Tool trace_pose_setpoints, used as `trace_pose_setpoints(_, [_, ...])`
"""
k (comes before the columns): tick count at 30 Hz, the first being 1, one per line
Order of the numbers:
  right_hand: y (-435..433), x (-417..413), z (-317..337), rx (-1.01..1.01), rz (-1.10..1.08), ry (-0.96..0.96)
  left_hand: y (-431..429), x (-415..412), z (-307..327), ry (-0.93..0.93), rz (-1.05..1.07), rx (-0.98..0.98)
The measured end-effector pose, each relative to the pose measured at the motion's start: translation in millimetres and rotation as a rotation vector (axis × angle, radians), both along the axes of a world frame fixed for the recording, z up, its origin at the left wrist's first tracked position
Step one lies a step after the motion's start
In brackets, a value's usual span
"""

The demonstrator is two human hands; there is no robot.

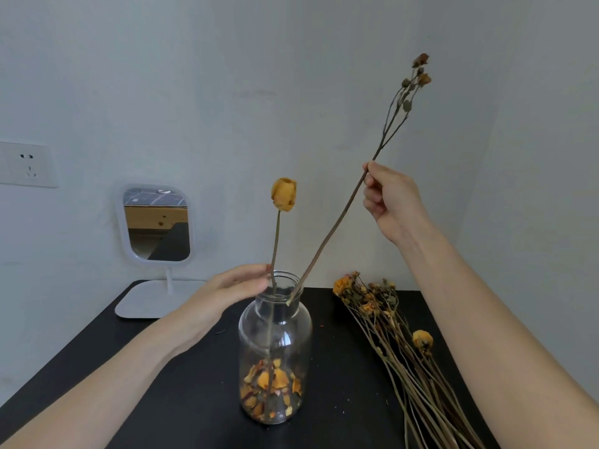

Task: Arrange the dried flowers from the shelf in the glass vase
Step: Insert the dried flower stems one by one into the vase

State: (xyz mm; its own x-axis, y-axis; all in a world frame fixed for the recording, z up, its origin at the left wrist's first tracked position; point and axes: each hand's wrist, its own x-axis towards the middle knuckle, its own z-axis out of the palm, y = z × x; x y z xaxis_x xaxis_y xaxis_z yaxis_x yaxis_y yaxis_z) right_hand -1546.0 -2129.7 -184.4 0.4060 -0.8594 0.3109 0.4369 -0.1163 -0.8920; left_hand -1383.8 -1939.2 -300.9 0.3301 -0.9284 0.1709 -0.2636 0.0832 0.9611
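Observation:
A clear glass vase (275, 332) stands on the black table (181, 400), with orange dried petals at its bottom. One dried yellow rose (283, 194) stands in it, and my left hand (227, 293) pinches its stem just above the vase mouth. My right hand (389, 199) holds a long branched dried stem (330, 228) with small buds at its top. That stem slants down to the left, and its cut end sits at the vase's mouth, at the right side of the rim.
A bundle of dried flowers (389, 325) lies on the table to the right of the vase. A small white-framed mirror (157, 225) on a stand sits at the back left. A wall socket (27, 165) is at the far left.

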Motion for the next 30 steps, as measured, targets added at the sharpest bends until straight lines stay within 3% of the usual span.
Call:
trace_pose_setpoints(4, [-3.1,-6.8,9.4,0.014,-0.021,-0.089,0.0,1.6,-9.0,-0.073,-0.153,0.111])
trace_pose_setpoints(10, [-3.6,-12.0,5.1,-0.036,-0.101,-0.094,-7.7,-3.5,-19.5,-0.151,0.002,0.09])
trace_pose_setpoints(18, [13.0,5.3,-22.7,-0.175,-0.071,0.112,-24.0,-22.3,-28.4,-0.285,0.283,-0.039])
trace_pose_setpoints(24, [32.0,14.1,-48.1,-0.258,0.03,0.277,-33.0,-30.4,-32.2,-0.404,0.368,-0.048])
trace_pose_setpoints(30, [45.7,13.6,-70.5,-0.334,0.172,0.494,-28.3,-23.6,-30.3,-0.113,0.123,-0.034])
